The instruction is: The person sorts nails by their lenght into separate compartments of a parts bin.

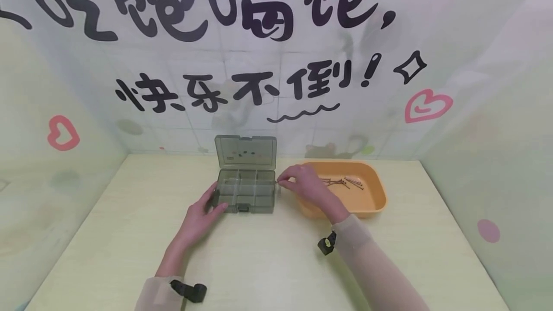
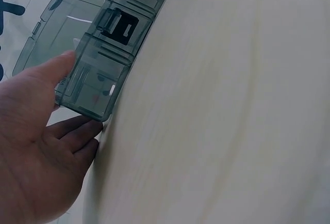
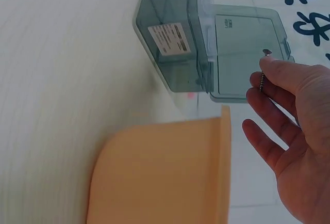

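A grey translucent compartment box (image 1: 259, 207) stands on the table, its lid (image 1: 245, 151) raised at the back. My left hand (image 1: 199, 219) holds the box by its left side, the thumb at the front and the other fingers along the side. In the left wrist view, the thumb (image 2: 64, 66) lies at the box's front corner. My right hand (image 1: 307, 184) is just past the box's right edge, over the near left part of an orange tray (image 1: 380, 196). Between thumb and forefinger it pinches a screw (image 3: 262, 79), threaded end down and flat head up.
Several long screws (image 1: 354, 183) lie loose in the orange tray, right of the box. The table (image 1: 268, 263) meets a printed back wall (image 1: 173, 133) close behind the box, with side walls left and right. A paper label (image 3: 169, 38) is on the box's right side.
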Available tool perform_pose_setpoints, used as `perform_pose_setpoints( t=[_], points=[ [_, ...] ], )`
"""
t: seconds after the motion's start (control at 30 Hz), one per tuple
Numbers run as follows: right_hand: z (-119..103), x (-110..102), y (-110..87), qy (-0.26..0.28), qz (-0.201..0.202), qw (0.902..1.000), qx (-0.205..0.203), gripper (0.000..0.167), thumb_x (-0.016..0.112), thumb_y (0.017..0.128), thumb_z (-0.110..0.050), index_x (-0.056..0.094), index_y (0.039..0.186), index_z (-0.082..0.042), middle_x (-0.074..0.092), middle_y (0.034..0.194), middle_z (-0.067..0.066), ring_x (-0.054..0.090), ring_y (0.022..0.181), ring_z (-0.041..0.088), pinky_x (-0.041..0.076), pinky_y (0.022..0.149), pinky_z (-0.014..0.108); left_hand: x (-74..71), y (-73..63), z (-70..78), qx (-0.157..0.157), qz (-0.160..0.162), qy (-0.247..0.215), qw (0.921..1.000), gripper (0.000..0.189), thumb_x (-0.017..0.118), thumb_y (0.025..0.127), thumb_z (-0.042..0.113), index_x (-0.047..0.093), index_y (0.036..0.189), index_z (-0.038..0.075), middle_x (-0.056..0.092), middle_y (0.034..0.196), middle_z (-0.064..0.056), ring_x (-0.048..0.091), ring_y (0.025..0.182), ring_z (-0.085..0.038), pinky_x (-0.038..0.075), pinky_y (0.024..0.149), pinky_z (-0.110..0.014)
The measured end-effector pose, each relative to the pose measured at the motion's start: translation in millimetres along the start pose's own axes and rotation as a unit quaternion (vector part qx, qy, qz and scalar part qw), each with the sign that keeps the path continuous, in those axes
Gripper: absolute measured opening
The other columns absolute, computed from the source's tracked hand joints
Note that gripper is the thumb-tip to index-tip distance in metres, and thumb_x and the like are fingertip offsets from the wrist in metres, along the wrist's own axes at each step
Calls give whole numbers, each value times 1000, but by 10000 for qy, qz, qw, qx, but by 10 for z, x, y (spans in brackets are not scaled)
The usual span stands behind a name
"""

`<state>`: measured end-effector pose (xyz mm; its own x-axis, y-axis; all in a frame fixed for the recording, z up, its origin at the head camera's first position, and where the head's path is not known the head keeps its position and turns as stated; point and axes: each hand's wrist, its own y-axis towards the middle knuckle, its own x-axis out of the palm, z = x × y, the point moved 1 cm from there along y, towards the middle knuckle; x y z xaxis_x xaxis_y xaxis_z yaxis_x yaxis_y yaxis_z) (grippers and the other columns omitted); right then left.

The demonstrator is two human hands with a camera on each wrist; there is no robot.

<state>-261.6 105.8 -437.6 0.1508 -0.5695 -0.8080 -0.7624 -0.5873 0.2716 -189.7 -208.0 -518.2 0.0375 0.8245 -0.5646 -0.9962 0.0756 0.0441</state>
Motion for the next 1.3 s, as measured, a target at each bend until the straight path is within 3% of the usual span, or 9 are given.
perform_pose_setpoints(
  t=[0.17,0.37,0.67,1.3],
  points=[
    [-53,105,50,121,-75,9999,41,8,76,93,-6,80,100,-3,78,97,4,71,93,20,59,87,36,10,10,12,22,-22,-26,10000,80,62,103,44,24,164,9,32,157,-34,37,142,-49,32,118,-56],
    [-135,241,120,-427,-311,9986,-98,9,75,94,-11,80,101,-8,78,99,3,71,92,19,58,87,32,8,8,3,-23,-6,-28,10000,80,63,103,42,24,163,9,32,157,-33,38,142,-49,33,117,-56],
    [-155,388,146,-768,-563,9953,-149,9,75,95,-13,80,101,-9,77,96,2,70,87,17,58,83,31,5,8,17,-36,-8,-107,9999,80,64,102,43,25,164,10,32,157,-33,37,143,-48,33,118,-55],
    [-193,433,125,-787,-670,9946,-88,10,75,95,-15,81,101,-10,77,99,2,70,92,18,58,87,32,3,-13,9,-45,29,-160,9999,80,64,102,42,25,163,10,32,157,-32,39,141,-48,34,117,-54]
  ],
)
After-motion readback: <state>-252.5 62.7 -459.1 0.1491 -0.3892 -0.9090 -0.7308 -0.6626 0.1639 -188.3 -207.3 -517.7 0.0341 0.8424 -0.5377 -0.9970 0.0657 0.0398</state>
